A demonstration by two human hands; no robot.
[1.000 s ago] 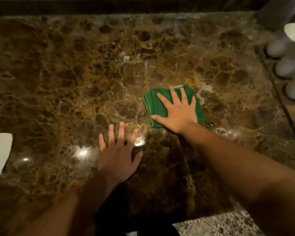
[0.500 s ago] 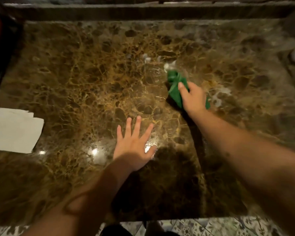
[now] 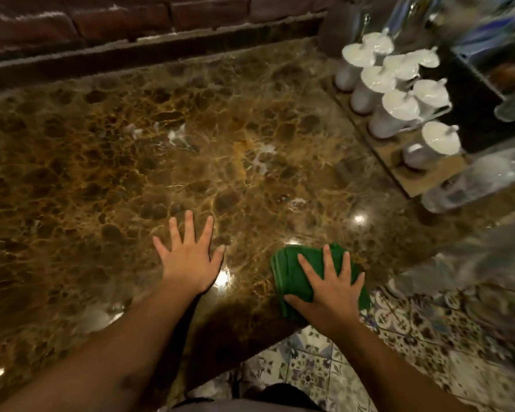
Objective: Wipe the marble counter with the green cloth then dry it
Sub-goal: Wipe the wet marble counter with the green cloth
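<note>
The brown marble counter (image 3: pixel 107 162) fills most of the view, with white wet smears near its middle. A folded green cloth (image 3: pixel 289 272) lies flat at the counter's near right edge. My right hand (image 3: pixel 330 286) presses down on it with fingers spread, covering most of the cloth. My left hand (image 3: pixel 189 257) rests palm down on the bare marble to the left of the cloth, fingers apart, holding nothing.
Several white lidded cups (image 3: pixel 396 108) stand on a wooden board (image 3: pixel 414 179) at the back right, next to glassware and a dark box. A brick wall (image 3: pixel 101 22) runs along the back. Patterned floor tiles (image 3: pixel 369 367) show past the counter's near edge.
My right hand has pulled the cloth from mid-counter back to the near edge and now lies flat on it. The view has swung right; the white paper at the left is out of sight.
</note>
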